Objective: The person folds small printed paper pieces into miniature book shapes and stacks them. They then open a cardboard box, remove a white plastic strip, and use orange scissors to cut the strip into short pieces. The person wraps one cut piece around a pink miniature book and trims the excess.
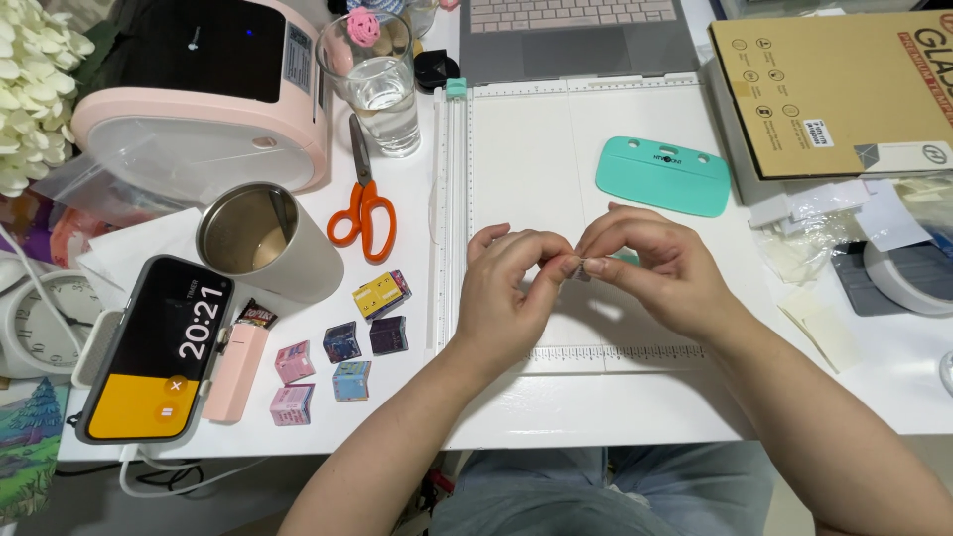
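My left hand and my right hand meet above a white scoring board. Their fingertips pinch a tiny paper piece between them; most of it is hidden by my fingers. A hint of teal shows behind my right fingers. A teal plastic scraper lies on the board just beyond my right hand. To the left of the board sit several small folded paper boxes in pink, blue, purple and yellow.
Orange scissors, a glass of water, a metal tumbler, a pink printer and a phone on a stand crowd the left. A laptop sits at the back, a cardboard package and tape roll to the right.
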